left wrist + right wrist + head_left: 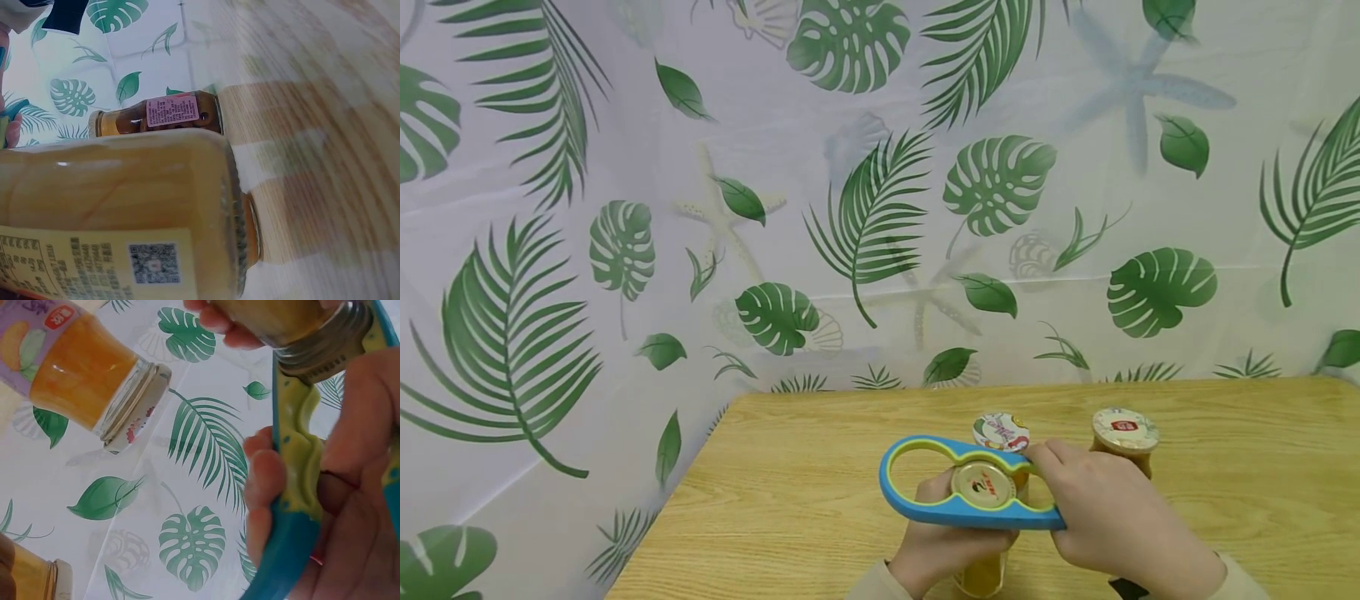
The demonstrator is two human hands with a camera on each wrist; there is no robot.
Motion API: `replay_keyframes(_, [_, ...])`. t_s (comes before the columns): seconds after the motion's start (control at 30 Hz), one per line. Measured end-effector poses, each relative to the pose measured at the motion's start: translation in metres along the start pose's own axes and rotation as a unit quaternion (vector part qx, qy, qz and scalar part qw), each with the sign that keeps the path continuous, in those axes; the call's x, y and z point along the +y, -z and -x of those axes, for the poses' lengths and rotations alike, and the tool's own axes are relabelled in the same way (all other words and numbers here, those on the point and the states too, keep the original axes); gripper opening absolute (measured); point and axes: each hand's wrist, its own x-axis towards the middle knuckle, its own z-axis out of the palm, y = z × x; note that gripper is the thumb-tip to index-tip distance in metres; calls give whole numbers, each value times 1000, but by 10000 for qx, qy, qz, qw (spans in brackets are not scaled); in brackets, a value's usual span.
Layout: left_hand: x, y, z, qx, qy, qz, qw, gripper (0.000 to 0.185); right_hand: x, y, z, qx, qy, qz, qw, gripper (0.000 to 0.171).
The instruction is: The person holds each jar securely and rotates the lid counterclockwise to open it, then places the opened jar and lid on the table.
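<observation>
A blue and yellow-green jar opener (955, 487) lies over the gold metal lid (982, 482) of a jar of orange preserve (981, 573) near the table's front edge. My left hand (936, 546) grips that jar (119, 212) round its body. My right hand (1112, 517) grips the opener's handle (300, 487); its ring sits round the lid (322, 347). Two more jars stand just behind: one with a patterned lid (1000, 432), one with a white and red lid (1124, 433).
The wooden table (790, 500) has its left edge and far edge against a white curtain with green leaf print (865, 208). A brown-filled jar with a pink label (162, 115) shows in the left wrist view.
</observation>
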Motion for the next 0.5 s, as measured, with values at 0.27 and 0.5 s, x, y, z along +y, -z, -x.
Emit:
replay_keyframes(0.27, [-13, 0, -3, -94, -57, 292, 9995, 46, 1, 2, -2, 296, 124, 114, 9994, 41])
replay_keyframes(0.5, [-3, -1, -8, -818, 1037, 3964, 9085, 36, 3, 5, -4, 337, 97, 150, 9993, 37])
